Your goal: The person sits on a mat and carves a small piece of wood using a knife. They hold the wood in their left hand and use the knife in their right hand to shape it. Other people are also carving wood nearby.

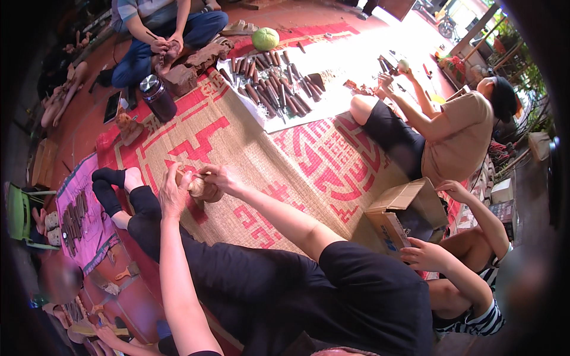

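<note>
A small, pale, rounded wooden carving [198,188] is held just above the patterned mat. My left hand [174,193] wraps its fingers around the carving's left side, with the thumb resting on it. Coming in from the right, my right hand [219,178] is closed in a pinch at the top of the carving. Whatever is between those right fingertips is too small to make out. Both my forearms reach across my dark-clothed legs, and my feet rest on the mat to the left of the carving.
A woven red and tan mat [255,166] spreads ahead. Many wood-handled carving tools [276,86] lie on a white sheet beyond, near a green melon [265,39]. A dark flask [158,98] stands ahead left. A cardboard box [409,204] is at right. Several people sit around.
</note>
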Tool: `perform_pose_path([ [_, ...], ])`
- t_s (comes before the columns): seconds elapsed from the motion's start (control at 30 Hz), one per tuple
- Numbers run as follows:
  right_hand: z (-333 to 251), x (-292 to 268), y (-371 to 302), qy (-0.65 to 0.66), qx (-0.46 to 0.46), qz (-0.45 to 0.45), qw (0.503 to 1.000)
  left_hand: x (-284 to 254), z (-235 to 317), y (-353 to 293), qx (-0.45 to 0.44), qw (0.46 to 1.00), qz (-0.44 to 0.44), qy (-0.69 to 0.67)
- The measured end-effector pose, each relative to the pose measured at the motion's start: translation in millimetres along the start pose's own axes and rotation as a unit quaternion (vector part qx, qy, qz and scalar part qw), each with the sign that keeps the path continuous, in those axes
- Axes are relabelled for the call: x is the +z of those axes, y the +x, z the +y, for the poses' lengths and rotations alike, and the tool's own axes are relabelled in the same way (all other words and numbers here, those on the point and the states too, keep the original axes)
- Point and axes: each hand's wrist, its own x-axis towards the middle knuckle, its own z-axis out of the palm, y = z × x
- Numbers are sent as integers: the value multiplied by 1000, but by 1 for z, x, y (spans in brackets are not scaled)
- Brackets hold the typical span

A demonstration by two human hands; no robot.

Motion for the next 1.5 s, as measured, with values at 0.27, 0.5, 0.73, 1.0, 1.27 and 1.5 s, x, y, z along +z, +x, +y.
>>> perform_pose_path([
  [0.27,11,-8,1,-40,53,-32,997,0,-1,0,6,1000,13,-9],
  [0.5,-18,0,0,16,-12,-17,1000,0,-1,0,8,1000,10,-9],
  [0.73,-2,-14,-3,22,53,-61,996,2,0,1,12,1000,8,-10],
  [1.0,6,3,5,54,-35,-33,997,3,1,-1,11,1000,21,-5],
  [1.27,12,8,4,-40,-61,-12,997,4,2,1,14,1000,13,-11],
  [1.5,22,3,5,92,10,-49,995,4,3,0,13,1000,15,-13],
])
